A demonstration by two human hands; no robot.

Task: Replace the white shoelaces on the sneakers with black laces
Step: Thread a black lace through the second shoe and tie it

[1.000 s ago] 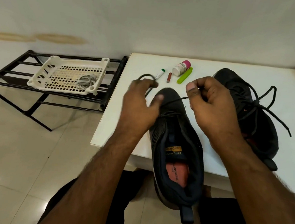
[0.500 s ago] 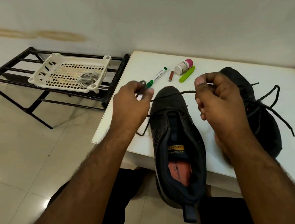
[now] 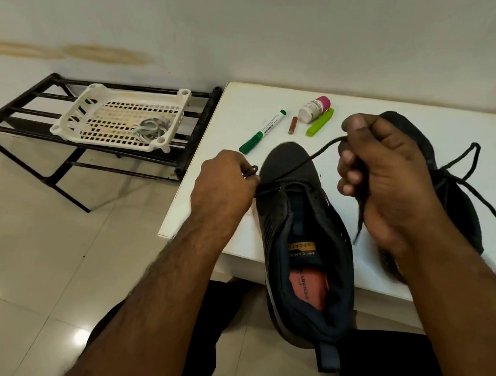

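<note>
Spanning the right side, a white table (image 3: 367, 114) bears two black sneakers: the nearer sneaker (image 3: 304, 246) overhangs its front edge, the second sneaker (image 3: 455, 203), already laced, lies behind the right hand (image 3: 382, 181). That hand's curled fingers grip one end of the black lace (image 3: 312, 160); the left hand (image 3: 226, 183) pinches the other end beside the toe.

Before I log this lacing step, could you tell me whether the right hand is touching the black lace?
Touching. The head view shows the right hand curled round the black lace, which runs from its fingers to the near sneaker.
</note>
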